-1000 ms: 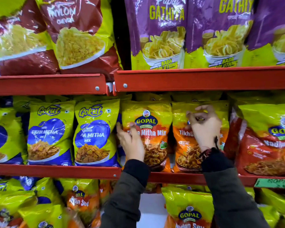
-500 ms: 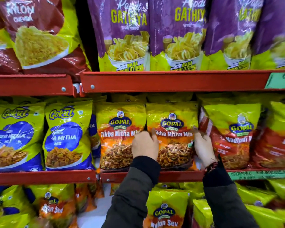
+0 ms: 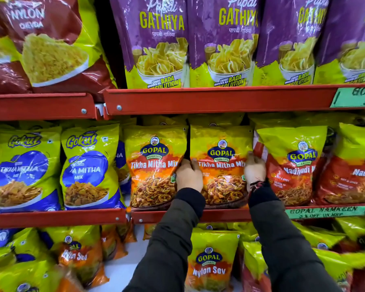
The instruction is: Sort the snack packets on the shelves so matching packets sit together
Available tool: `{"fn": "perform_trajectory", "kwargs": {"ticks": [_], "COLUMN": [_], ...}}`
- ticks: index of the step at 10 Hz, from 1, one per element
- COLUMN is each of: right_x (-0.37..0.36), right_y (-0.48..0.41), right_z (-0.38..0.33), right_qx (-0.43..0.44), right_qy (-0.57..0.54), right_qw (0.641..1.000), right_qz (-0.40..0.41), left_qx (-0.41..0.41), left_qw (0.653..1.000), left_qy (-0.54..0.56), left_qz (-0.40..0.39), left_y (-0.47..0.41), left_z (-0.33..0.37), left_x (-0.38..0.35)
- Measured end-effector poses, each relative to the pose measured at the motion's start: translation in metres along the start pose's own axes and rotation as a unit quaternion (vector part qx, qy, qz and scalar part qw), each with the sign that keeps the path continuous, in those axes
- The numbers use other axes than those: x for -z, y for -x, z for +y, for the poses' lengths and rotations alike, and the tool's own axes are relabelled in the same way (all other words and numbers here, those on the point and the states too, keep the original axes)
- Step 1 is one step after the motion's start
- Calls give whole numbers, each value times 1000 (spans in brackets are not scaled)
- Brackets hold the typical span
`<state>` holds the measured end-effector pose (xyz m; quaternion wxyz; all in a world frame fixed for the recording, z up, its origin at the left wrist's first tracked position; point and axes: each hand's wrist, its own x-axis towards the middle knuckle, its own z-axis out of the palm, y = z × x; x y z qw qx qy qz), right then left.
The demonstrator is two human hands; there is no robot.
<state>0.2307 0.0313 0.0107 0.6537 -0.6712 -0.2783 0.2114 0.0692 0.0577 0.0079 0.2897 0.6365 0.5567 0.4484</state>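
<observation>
Head view: the left hand [image 3: 189, 175] curls its fingers around the left edge of a Tikha Mitha Mix packet [image 3: 221, 165], and the right hand [image 3: 254, 171] presses, fingers together, against that packet's right edge, so the packet stands upright between the two hands on the red middle shelf [image 3: 219, 214]; just left of the left hand stands a second Tikha Mitha Mix packet [image 3: 155, 167], touching the held one, so this pair looks already matched; beyond it the blue Gokul packets [image 3: 89, 169] sit together, and right of the right hand the Nadiyadi packets [image 3: 293, 165] group likewise; the lower shelf, below both wrists, looks mixed and probably remains to be sorted.

Against half a second ago, the hands grip the same packet in nearly the same pose; the right hand sits slightly higher on the edge, and the shelf view has barely shifted.
</observation>
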Motion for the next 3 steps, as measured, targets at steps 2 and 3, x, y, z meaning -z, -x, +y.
{"fn": "perform_trajectory", "kwargs": {"ticks": [2, 3], "right_x": [13, 9], "right_y": [45, 92], "right_z": [-8, -13], "right_qx": [20, 123], "right_qy": [30, 56], "right_qw": [999, 986], "right_qz": [31, 100], "left_qx": [-25, -73], "left_qw": [998, 996], "left_qy": [37, 49], "left_qz": [-43, -28], "left_y": [30, 46], "left_z": [-7, -9], "left_x": [30, 57]}}
